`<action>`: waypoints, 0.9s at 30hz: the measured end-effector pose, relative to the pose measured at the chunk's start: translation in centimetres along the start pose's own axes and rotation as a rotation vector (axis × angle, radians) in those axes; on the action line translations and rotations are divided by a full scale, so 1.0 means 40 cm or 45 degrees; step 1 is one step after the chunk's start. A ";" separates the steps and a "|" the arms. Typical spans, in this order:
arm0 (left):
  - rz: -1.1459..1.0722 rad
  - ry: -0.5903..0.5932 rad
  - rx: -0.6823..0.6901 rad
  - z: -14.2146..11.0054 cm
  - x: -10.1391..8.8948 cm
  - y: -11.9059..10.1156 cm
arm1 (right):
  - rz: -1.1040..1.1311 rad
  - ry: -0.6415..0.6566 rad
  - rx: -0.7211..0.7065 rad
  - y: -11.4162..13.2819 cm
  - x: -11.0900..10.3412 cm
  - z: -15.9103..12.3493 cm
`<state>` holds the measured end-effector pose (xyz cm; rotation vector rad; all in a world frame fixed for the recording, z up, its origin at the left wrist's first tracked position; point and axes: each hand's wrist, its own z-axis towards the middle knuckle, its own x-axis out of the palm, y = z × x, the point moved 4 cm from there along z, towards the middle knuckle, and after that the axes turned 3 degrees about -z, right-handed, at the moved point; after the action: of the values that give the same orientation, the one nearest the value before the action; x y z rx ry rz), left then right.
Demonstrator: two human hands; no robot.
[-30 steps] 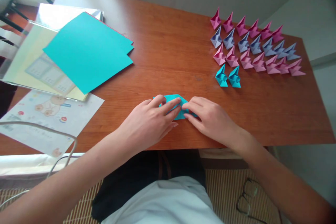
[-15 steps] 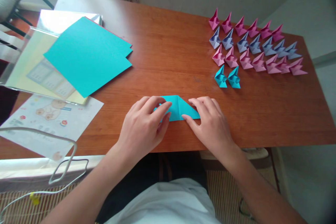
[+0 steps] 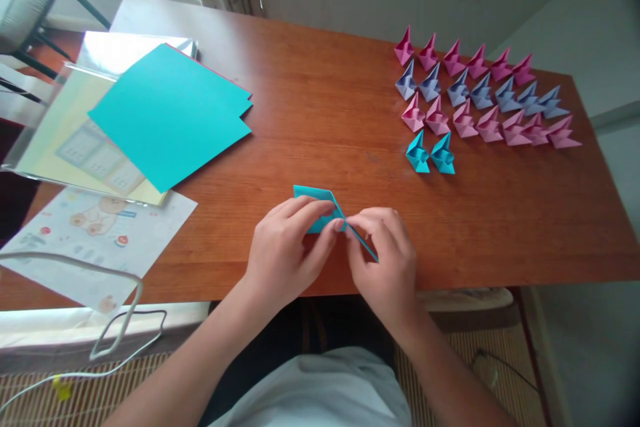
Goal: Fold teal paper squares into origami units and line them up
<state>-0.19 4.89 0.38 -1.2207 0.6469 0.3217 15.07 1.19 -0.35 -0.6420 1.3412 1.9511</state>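
Note:
A small folded piece of turquoise paper point(image 3: 314, 193) is between my hands, close to the table's front edge. My left hand point(image 3: 295, 237) grips its middle, thumb and fingers pinched near the crease. On the other side my right hand point(image 3: 383, 253) pinches the paper's right part, which stands turned up and shows nearly edge-on. Part of the sheet is covered by my fingers. Two finished turquoise paper figures point(image 3: 417, 152) with pointed tips stand beyond my right hand.
Rows of pink point(image 3: 464, 120), lilac point(image 3: 481, 91) and magenta folded figures point(image 3: 453, 59) stand at the back right. Large turquoise sheets point(image 3: 170, 120) lie at left over a clear plastic sleeve point(image 3: 37, 127). A printed sheet point(image 3: 150, 233) and white cable point(image 3: 75, 257) are nearer me.
My right hand has moved in toward the left and lifted the paper's right part, which lay flat before. My left hand has shifted right and closed its pinch.

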 end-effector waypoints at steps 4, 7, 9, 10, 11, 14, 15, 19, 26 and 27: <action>-0.261 -0.141 -0.133 0.004 -0.013 -0.007 | -0.037 0.036 -0.144 0.039 0.008 -0.022; -0.373 -0.159 -0.203 0.011 -0.017 0.001 | 0.014 0.145 -0.220 0.056 0.000 -0.022; -0.461 -0.109 -0.229 0.015 -0.017 0.009 | 0.074 0.115 -0.256 0.052 -0.019 -0.011; -0.521 -0.068 -0.239 0.016 -0.017 0.013 | 0.084 0.071 -0.246 0.043 -0.030 -0.003; -0.589 -0.018 -0.251 0.017 -0.016 0.018 | 0.070 0.012 -0.214 0.028 -0.041 0.007; -0.756 0.111 -0.272 0.018 -0.016 0.027 | 0.111 -0.124 0.021 -0.039 -0.061 0.038; -0.771 0.138 -0.267 0.018 -0.017 0.029 | 0.196 -0.129 0.141 -0.065 -0.060 0.046; -0.667 0.176 -0.199 0.025 -0.020 0.036 | 0.526 0.089 0.425 -0.132 -0.034 0.067; 0.062 0.063 0.073 0.031 -0.019 0.046 | 0.423 0.071 0.488 -0.153 -0.028 0.085; 0.202 0.058 0.127 0.030 -0.017 0.043 | 0.374 0.070 0.483 -0.154 -0.027 0.086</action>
<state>-1.36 6.64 -0.29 -1.0863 0.7927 0.3901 20.39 5.64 -2.08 -0.3300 1.8653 1.8302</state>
